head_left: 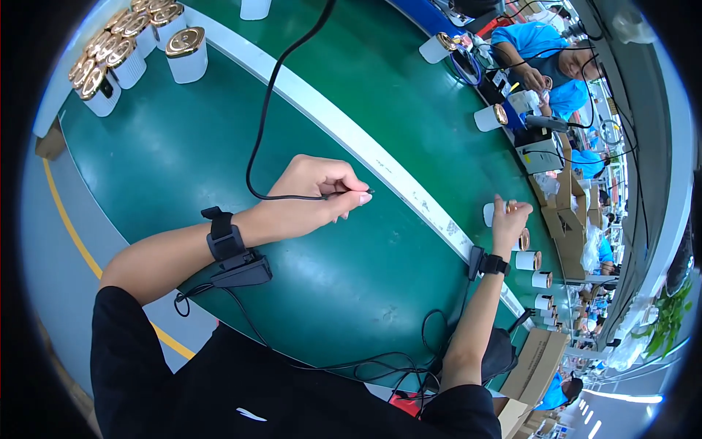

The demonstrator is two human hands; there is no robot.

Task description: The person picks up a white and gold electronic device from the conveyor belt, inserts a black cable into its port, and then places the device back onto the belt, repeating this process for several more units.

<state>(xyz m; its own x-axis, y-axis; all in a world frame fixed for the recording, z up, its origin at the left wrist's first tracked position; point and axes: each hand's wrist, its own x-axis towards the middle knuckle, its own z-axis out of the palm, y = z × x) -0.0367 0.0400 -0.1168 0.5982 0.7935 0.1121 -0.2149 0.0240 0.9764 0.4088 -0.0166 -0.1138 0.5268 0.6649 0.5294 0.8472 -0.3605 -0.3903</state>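
Pinching black cable (261, 130), left fingers (353, 179) together; right fingers (521, 208) apparently touching canister (488, 214)

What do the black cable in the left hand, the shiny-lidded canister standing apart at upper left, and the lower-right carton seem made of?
Black cable: probably rubber or plastic, bending smoothly. Canister: white, likely plastic; its copper-coloured lid reflects brightly, so metal or metallised plastic. Carton: matt, brown, flat-sided; apparently cardboard.

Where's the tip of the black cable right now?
Head view, near centre: the cable tip pokes out just past the pinched fingertips of the left hand, close to the white rail.
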